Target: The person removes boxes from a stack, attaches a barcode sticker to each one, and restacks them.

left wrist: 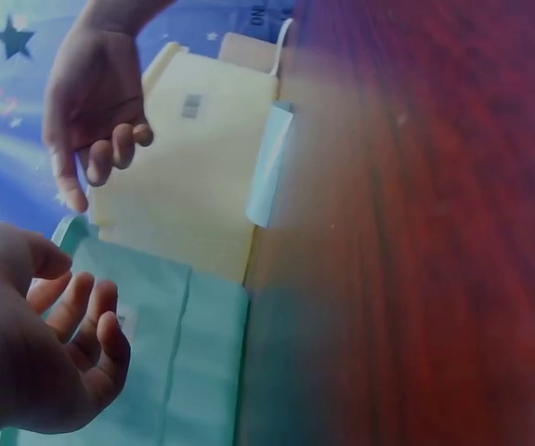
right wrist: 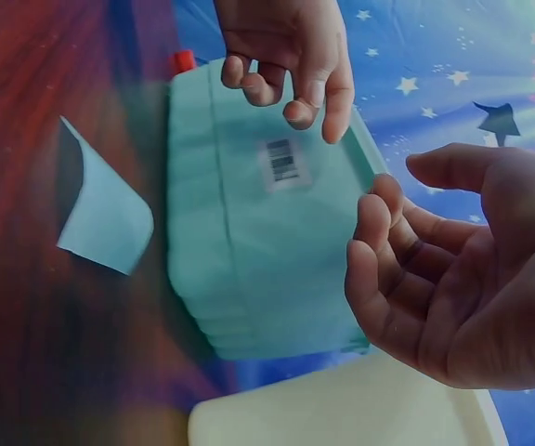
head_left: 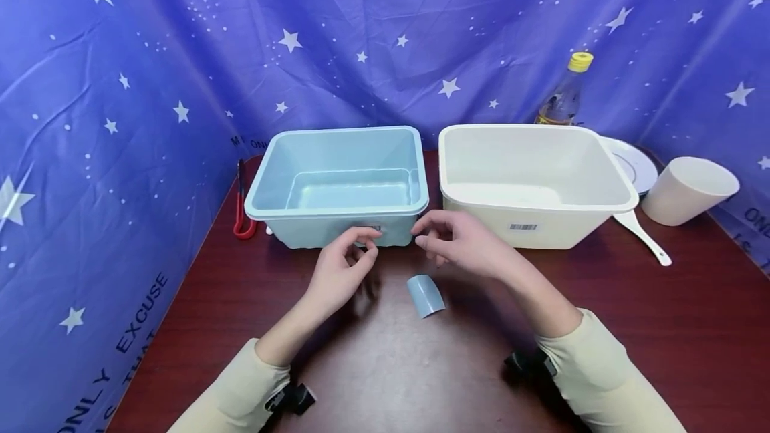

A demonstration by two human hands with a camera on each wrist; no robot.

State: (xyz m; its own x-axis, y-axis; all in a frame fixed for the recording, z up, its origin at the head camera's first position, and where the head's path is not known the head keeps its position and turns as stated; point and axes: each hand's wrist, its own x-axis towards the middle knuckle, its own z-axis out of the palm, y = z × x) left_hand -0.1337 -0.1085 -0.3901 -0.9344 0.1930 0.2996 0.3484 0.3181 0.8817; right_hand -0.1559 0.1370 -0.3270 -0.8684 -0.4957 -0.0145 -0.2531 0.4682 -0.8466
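A small curved light-blue piece (head_left: 426, 296), like a bent card, lies on the dark red table in front of both hands. My left hand (head_left: 344, 266) hovers before the light-blue bin (head_left: 337, 224), its fingers loosely bent with nothing between them. Across from it, my right hand (head_left: 454, 239) hangs near the bin's right front corner, fingers relaxed and bare. In the right wrist view the curved piece (right wrist: 110, 204) stands arched on the tabletop, apart from both hands. The blue bin's inside shows only its bare floor.
Right of the blue bin stands a white bin (head_left: 541, 227). Beyond it are a yellow-capped bottle (head_left: 562, 95), a white plate (head_left: 631, 162), a white-handled utensil (head_left: 644, 236) and a white cup (head_left: 686, 192). Red-handled scissors or tongs (head_left: 242, 216) lie at the left.
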